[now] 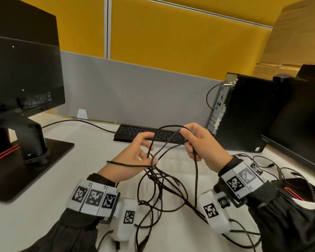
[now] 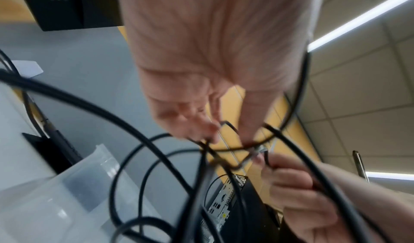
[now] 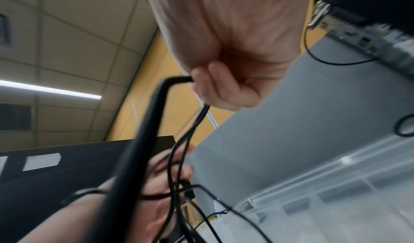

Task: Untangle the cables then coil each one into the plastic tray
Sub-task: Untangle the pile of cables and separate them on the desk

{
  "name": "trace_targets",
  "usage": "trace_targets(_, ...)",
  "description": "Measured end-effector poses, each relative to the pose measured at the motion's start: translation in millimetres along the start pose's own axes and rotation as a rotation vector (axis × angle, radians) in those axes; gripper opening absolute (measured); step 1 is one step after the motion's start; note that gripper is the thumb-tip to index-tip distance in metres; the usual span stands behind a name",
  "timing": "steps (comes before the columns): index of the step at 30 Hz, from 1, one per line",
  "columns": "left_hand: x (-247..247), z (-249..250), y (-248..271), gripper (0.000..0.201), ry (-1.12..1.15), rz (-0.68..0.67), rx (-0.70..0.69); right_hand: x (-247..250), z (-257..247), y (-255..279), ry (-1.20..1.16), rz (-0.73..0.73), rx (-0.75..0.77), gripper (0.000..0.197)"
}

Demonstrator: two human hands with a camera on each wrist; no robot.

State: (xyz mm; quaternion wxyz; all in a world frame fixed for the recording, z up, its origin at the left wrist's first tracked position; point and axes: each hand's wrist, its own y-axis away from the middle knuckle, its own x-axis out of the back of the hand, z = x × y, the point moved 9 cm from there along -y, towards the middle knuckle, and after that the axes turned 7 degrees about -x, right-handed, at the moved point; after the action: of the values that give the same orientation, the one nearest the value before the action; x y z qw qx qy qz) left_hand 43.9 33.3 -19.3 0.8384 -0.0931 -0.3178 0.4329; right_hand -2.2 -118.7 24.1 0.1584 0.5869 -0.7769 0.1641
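Observation:
A tangle of thin black cables (image 1: 160,180) hangs from both hands over the translucent plastic tray (image 1: 175,233) in front of me. My left hand (image 1: 135,155) is raised with several strands threaded between its curled fingers and thumb, and one strand lies across its wrist. My right hand (image 1: 202,146) is level with it and grips a bunch of strands in its fist; a loop arches above it. In the left wrist view the fingertips (image 2: 208,135) pinch strands next to the right hand (image 2: 302,193). The right wrist view shows a thick cable (image 3: 139,149) leaving the fist (image 3: 224,87).
A black keyboard (image 1: 135,131) lies just beyond the hands, against a grey partition (image 1: 135,91). A monitor (image 1: 22,70) on a wide base (image 1: 25,170) stands at the left. A desktop computer (image 1: 244,113) and a second screen (image 1: 298,115) stand at the right, with loose wires (image 1: 280,170).

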Motion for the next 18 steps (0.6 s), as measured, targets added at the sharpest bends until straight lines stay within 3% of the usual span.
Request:
trace_targets(2,-1.2,13.2,2.0,0.075,0.079,-0.048,-0.049,4.7,4.9,1.1,-0.016,0.007,0.002,0.016)
trace_targets(4,-1.0,21.3,5.0,0.075,0.135,-0.097,-0.091,6.9,4.1,2.2,0.009,0.014,0.038,0.020)
trace_targets(9,-5.2,21.3,13.3,0.036,0.352,-0.224,-0.064,13.8,-8.4,5.3,0.151,-0.051,0.089,0.029)
trace_targets(10,-3.9,19.2,12.0,0.027,0.393,-0.198,-0.041,15.8,-9.7,6.0,0.158,-0.085,0.081,0.030)
trace_targets(12,-3.0,13.3,8.0,0.029,0.411,-0.124,0.006,23.3,-11.0,6.7,0.113,-0.121,0.058,0.030)
trace_targets(15,-17.4,6.0,4.8,0.017,0.402,-0.096,0.069,33.6,-9.4,5.4,-0.130,-0.199,-0.034,0.030)
trace_targets(18,-21.2,2.3,4.3,0.032,0.508,-0.047,0.101,42.6,-9.8,6.6,-0.324,-0.266,-0.106,0.027)
